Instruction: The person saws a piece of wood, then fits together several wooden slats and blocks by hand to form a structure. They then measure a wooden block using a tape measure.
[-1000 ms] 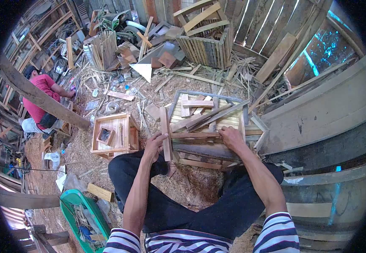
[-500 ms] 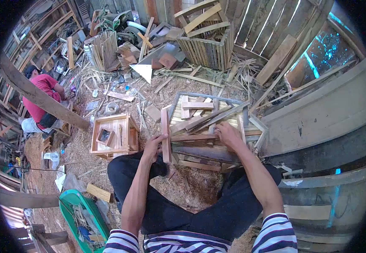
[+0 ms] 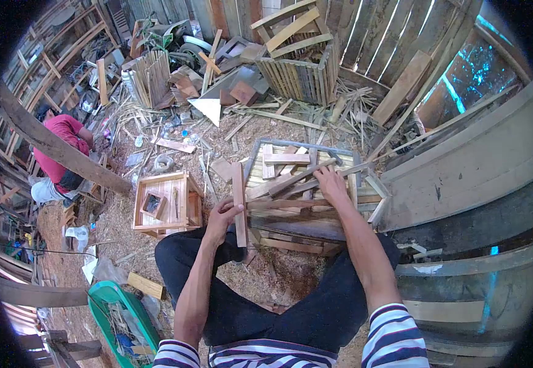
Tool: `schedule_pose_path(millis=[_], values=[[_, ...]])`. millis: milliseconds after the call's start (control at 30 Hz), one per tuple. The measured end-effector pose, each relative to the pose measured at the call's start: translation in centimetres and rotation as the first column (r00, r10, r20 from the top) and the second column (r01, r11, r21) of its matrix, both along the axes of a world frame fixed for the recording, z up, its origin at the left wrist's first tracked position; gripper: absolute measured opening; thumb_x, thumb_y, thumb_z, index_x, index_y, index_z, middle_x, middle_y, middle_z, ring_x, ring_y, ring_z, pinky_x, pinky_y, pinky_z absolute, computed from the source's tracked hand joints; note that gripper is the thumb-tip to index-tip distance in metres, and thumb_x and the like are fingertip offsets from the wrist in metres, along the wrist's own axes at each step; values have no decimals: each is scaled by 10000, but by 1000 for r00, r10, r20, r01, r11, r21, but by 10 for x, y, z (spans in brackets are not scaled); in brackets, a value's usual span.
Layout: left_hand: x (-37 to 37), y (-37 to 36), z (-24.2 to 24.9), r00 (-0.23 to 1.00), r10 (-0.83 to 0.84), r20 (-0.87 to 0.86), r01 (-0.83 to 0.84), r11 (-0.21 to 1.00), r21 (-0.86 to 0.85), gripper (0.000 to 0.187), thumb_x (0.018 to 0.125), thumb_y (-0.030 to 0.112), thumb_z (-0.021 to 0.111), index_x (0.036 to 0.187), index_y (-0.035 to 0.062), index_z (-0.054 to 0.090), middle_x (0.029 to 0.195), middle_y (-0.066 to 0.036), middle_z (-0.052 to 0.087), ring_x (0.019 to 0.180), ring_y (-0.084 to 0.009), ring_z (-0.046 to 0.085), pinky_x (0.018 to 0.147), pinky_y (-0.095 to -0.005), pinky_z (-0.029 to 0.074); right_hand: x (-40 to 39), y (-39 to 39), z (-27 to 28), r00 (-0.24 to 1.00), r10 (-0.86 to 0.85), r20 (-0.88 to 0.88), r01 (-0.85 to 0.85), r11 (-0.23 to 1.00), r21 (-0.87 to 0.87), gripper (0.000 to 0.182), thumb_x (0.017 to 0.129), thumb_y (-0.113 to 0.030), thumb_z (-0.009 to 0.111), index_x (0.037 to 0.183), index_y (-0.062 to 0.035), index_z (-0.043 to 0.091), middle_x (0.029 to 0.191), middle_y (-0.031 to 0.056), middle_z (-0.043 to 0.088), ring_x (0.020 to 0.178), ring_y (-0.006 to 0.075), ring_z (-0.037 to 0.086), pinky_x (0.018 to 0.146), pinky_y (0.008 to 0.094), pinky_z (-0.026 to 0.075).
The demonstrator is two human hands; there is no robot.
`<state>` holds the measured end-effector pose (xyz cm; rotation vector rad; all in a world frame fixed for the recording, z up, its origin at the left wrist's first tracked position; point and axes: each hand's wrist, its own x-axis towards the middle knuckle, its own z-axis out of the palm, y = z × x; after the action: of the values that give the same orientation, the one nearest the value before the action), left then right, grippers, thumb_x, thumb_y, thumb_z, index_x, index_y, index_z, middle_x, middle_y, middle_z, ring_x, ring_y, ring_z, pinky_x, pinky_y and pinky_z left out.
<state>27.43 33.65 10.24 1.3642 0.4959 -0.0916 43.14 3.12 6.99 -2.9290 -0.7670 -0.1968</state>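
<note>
My left hand (image 3: 222, 218) is closed on an upright-lying wooden piece (image 3: 239, 202), thumb and fingers at its left side. A long wooden strip (image 3: 279, 203) runs rightward from this piece over the slatted panel (image 3: 254, 165). My right hand (image 3: 331, 184) reaches over the panel beside a dark wooden stick (image 3: 303, 178); its fingertips touch the sticks, and whether they grip one is unclear. Short wooden blocks (image 3: 287, 159) lie stacked on the panel, beyond my hands.
A small wooden box frame (image 3: 187, 199) stands left of my knee, with a green tray (image 3: 105, 294) nearer. A person in a red shirt (image 3: 64, 144) sits at far left behind a slanted post (image 3: 64, 150). Slatted frames (image 3: 300, 76) stand at the back.
My right hand has moved slightly away from me, toward the sticks, and a pale object near its fingers no longer shows. The left-hand piece has shifted slightly left and nearer to me.
</note>
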Motion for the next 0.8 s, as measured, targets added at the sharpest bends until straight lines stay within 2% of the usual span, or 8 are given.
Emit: schedule_pose_path(millis=[133,200,300,433,600,667,767,800], values=[[-1,1,-3,1000,-11,0,11,999,50,617,761,247,754,1254,-15,489,1073,-92,601,860,-101,539,683,-226,400,8,-5,5,1000,13,23,-11,997,-71,235,825,-69,472,1011,-95,612,1032,153,556,1049,291,516,906,470,399],[-1,4,-9,1000,-4,0,4,998,60,640,759,250,757,1269,-15,476,1085,-95,594,878,-102,531,696,-230,401,17,-4,8,984,8,176,-16,999,45,213,830,-69,480,975,-119,627,933,133,588,996,283,550,942,469,373],[0,6,-16,999,-50,-22,51,996,70,634,780,288,729,1292,22,465,1135,-79,570,988,-145,525,785,-250,385,26,-7,26,973,-15,230,16,1000,0,203,824,-66,501,963,-139,631,815,95,609,945,261,584,1012,502,334],[-1,9,-11,996,-73,-46,75,996,55,643,763,298,748,1277,20,478,1121,-77,578,923,-126,524,731,-237,395,34,-26,60,942,-51,333,14,993,114,154,840,-78,493,849,-134,636,874,89,649,928,261,595,1026,472,301],[4,11,-28,994,-77,-82,82,995,51,641,749,340,750,1246,21,502,1153,-94,593,912,-126,517,711,-258,397,8,-66,113,973,-191,127,184,981,64,126,797,-43,566,851,-106,661,836,101,654,914,258,602,986,455,309],[4,11,-29,995,-63,-78,67,997,49,633,753,341,742,1244,20,504,1157,-96,590,924,-127,518,720,-258,393,-4,-75,129,981,-164,-104,183,960,212,180,767,-49,625,942,-64,665,883,143,659,911,287,612,949,445,371],[4,11,-28,990,-114,-79,117,993,31,612,778,340,704,1255,15,500,1164,-101,580,921,-131,518,733,-255,388,0,-82,100,997,8,-78,31,875,483,286,759,-63,650,1044,-55,649,966,172,658,922,318,619,887,410,447],[6,12,-40,994,-98,-54,96,995,-35,603,793,330,687,1265,10,491,1155,-95,579,924,-133,521,740,-253,386,-2,-72,97,996,63,-70,-23,886,464,319,804,-34,591,1117,-85,633,1036,185,646,950,324,620,837,366,488]])
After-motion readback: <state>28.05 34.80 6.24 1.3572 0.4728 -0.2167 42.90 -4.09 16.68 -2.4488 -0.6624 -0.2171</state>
